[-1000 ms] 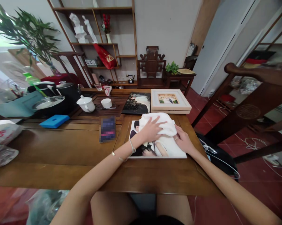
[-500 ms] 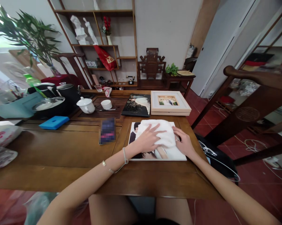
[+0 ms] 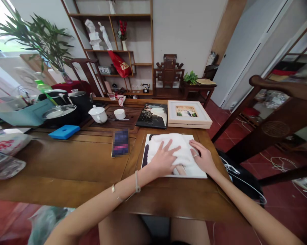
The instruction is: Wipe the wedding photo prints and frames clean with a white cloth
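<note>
Two hands lie flat on a white towel (image 3: 176,151) spread over a large photo print (image 3: 146,153) on the table (image 3: 66,166). The left hand (image 3: 163,161) presses down with fingers fanned wide; the right hand (image 3: 204,158), a ring on one finger, rests open at the towel's right edge. Neither grips anything.

The towel hides nearly all of the print; only a dark strip left of the left hand and a small patch between the hands show, so its subject cannot be made out. Just left of the left hand stands a small card (image 3: 120,142), blurred and unreadable. Beyond the hands lie a dark photo album (image 3: 153,116) and a pale framed picture (image 3: 188,114), its figures too small to tell. Far beyond, a block calendar (image 3: 104,69) on the shelf reads "03".

Compared with a second ago, the towel has slid toward the person and now covers the faces seen then; the left hand has come nearer too.
</note>
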A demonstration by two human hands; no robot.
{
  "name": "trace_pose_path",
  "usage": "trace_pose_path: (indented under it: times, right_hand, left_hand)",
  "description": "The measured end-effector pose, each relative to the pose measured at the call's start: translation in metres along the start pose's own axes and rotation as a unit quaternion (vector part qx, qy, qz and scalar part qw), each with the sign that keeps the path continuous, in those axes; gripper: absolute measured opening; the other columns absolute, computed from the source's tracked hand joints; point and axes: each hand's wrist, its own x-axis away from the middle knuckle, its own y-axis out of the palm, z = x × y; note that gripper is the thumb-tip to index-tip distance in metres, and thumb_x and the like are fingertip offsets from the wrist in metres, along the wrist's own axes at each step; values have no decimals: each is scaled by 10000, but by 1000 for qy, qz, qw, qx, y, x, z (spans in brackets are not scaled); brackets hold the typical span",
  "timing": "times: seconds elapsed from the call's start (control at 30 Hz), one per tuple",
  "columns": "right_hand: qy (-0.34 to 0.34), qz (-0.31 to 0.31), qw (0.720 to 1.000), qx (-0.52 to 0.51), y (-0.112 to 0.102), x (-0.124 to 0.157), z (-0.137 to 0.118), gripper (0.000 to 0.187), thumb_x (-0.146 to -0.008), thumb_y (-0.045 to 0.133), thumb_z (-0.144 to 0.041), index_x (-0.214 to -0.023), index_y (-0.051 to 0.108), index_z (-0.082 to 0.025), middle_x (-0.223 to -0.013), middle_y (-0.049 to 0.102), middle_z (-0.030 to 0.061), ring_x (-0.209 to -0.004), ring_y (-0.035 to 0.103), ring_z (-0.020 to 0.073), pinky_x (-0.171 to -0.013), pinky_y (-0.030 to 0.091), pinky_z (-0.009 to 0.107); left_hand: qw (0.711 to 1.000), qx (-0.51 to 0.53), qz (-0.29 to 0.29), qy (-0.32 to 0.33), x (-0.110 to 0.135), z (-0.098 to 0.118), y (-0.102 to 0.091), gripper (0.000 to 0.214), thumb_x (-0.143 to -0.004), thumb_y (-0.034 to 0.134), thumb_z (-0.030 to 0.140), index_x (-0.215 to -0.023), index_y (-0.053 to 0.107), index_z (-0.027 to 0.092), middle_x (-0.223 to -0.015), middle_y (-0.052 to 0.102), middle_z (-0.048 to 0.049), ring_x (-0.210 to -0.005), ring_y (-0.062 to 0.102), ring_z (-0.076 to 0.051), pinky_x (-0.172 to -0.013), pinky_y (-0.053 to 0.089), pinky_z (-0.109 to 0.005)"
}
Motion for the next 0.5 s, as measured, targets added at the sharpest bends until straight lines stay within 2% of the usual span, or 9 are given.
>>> trace_pose_path:
  times: [0.1,0.17,0.23,0.37,0.43,0.5]
  right_hand:
    - [7,-18,1000,-10,1,0,2,370,-905,503,-341,-1215,664,-217,-1344,601,114,-1290,512,282,-1109,368,525]
    - [6,-28,999,-16,1,1,3,388,-911,503,-359,-1239,651,-213,-1376,573,115,-1315,485,282,-1123,346,531]
    - [-1,-32,999,-19,1,1,4,399,-909,505,-357,-1255,641,-213,-1385,566,114,-1324,474,280,-1125,344,532]
    - [-13,-34,999,-13,0,0,4,408,-896,510,-325,-1268,633,-209,-1372,578,115,-1317,483,278,-1120,355,524]
    - [-5,-32,999,-8,0,-1,4,402,-889,517,-319,-1255,643,-210,-1362,586,115,-1309,490,286,-1116,362,521]
    - [-4,-33,999,-15,-1,-1,4,407,-880,516,-306,-1254,647,-211,-1353,594,111,-1306,491,292,-1113,365,519]
  left_hand:
    - [998,16,5,56,33,26,-3,257,-886,538,346,-1026,735,257,-1538,392,33,-1450,204,-424,-1117,246,-670]
    - [998,24,4,51,35,32,-3,263,-884,539,348,-1035,731,253,-1545,378,36,-1449,207,-424,-1114,259,-673]
    - [1000,22,-3,3,21,24,-2,270,-889,535,343,-1036,731,229,-1534,399,16,-1439,231,-427,-1105,276,-675]
    - [996,1,13,-88,-27,-14,2,320,-918,509,340,-1124,705,193,-1504,446,-41,-1414,266,-447,-1068,299,-699]
    - [994,-9,24,-103,-43,-26,4,326,-929,499,344,-1138,701,198,-1499,452,-43,-1404,276,-454,-1053,309,-705]
    - [995,-20,25,-93,-49,-25,6,317,-923,512,351,-1118,713,201,-1517,426,-37,-1401,265,-472,-1046,305,-715]
